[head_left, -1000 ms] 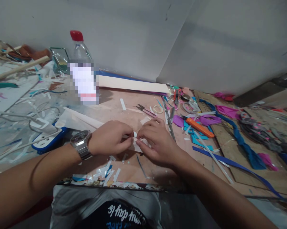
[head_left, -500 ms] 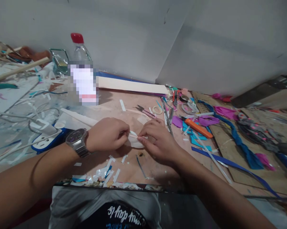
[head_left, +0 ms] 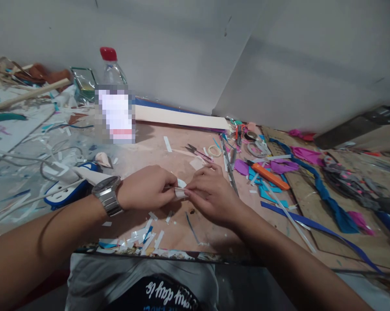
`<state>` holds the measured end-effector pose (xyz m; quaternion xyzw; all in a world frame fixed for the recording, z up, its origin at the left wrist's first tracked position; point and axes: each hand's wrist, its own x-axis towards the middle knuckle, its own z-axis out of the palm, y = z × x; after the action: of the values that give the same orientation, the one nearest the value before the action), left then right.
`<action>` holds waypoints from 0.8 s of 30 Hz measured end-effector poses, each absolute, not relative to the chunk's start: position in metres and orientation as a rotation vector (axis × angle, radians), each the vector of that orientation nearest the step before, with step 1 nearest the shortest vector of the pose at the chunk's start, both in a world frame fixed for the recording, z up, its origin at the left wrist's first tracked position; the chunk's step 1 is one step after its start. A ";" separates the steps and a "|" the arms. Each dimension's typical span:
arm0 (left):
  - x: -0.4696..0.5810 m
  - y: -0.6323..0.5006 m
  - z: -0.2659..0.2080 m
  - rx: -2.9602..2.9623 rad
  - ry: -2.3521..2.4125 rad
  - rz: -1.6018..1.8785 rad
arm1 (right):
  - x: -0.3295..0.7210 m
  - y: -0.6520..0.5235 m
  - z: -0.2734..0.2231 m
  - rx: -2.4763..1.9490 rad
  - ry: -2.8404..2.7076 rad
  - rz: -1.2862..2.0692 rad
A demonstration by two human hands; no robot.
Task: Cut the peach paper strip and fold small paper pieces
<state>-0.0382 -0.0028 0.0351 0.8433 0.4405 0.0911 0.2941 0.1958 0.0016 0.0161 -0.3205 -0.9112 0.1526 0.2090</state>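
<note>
A small white strip (head_left: 181, 193), apparently paper, spans the gap between my two hands low over the table. My left hand (head_left: 149, 186), with a metal watch (head_left: 107, 192) on its wrist, pinches the strip's left side with curled fingers. On the other side, the thumb and fingertips of my right hand (head_left: 211, 194) close on it. Most of the strip is hidden by my fingers. A pale band (head_left: 93, 176) shows behind the watch; whether it joins the strip I cannot tell. Beyond my right hand lie small pointed scissors (head_left: 196, 151) and a tape ring (head_left: 214, 151).
A red-capped bottle (head_left: 113, 75) stands at the back left. A blue-and-white power strip (head_left: 63, 192) with cables lies by my left forearm. To the right are an orange utility knife (head_left: 269, 175), blue ribbon (head_left: 324, 194) and cardboard (head_left: 331, 246). Paper scraps (head_left: 143, 235) litter the front edge.
The pale band behind my left wrist has swung lower and toward the power strip, uncovering a small pale object. Less of the white piece shows between my hands, which stay pinched together.
</note>
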 end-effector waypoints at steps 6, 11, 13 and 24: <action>-0.039 -0.002 0.036 2.094 1.068 0.238 | 0.193 -0.001 0.017 -0.828 -2.510 0.446; -0.039 -0.002 0.032 2.027 1.003 0.306 | 0.192 -0.001 0.015 -0.829 -2.469 0.435; -0.039 -0.002 0.030 1.990 0.983 0.322 | 0.192 0.000 0.014 -0.835 -2.449 0.409; -0.040 0.000 0.030 1.785 0.899 0.334 | 0.193 -0.002 0.017 -0.799 -2.385 0.331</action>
<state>-0.0403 0.0001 0.0300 0.7475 0.3765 0.1398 0.5291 0.1931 -0.0024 0.0167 -0.3008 -0.8975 0.1244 0.2975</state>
